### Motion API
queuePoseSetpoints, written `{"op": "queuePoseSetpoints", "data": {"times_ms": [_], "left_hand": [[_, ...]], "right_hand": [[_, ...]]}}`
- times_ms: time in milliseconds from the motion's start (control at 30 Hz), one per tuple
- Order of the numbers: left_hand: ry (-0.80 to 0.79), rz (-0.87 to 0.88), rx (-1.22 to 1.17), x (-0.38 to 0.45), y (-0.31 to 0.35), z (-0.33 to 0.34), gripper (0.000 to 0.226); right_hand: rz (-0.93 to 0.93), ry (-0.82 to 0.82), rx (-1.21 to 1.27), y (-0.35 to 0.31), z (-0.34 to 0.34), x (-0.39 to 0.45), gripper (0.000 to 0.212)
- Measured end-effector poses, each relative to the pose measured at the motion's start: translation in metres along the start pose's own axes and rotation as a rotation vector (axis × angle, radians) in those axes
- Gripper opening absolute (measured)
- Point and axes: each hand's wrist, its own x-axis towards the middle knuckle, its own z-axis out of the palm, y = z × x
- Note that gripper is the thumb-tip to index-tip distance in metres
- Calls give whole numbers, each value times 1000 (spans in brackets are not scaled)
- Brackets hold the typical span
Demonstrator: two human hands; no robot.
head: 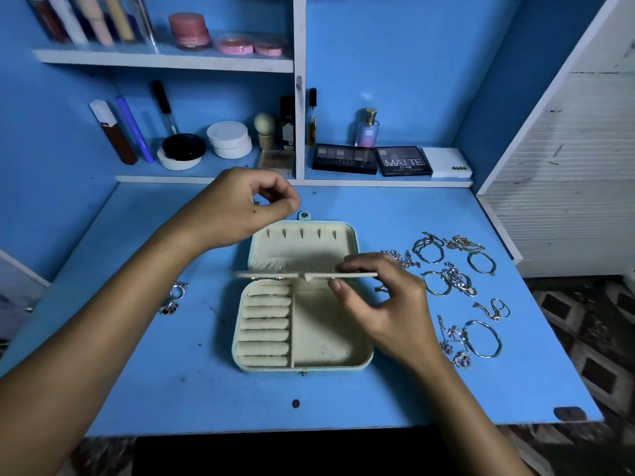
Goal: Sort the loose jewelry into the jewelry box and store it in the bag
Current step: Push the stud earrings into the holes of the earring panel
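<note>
The right hand (381, 304) pinches the edge of the middle flap (305, 275) of the open jewelry box (302, 338), holding it level. The left hand (240, 207) hovers above the lid with fingers curled, thumb meeting forefinger (whether it holds anything cannot be told). The box compartments appear empty. Bracelets and chains (457, 290) lie loose on the table (171, 389) to the right; a few pieces (173, 298) lie left. Sorting has barely begun; no bag is visible.

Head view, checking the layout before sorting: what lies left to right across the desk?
Rings → jewelry box → bracelets and chains.
</note>
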Motion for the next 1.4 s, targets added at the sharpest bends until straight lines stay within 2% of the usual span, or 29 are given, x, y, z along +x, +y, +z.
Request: {"op": "queuePoseSetpoints", "data": {"times_ms": [200,600,900,1400], "left_hand": [[-114,8,-4,-16,4,9,3],[-409,3,50,-32,15,17,3],[-518,51,42,-36,22,27,4],[-565,71,76,-34,25,30,6]], "right_hand": [[-121,-34,-55,5,-6,-9,24],[-170,-52,-67,12,-4,-19,16],[-167,-57,-72,14,-4,-20,18],[-151,-63,-79,16,-4,-21,19]]}}
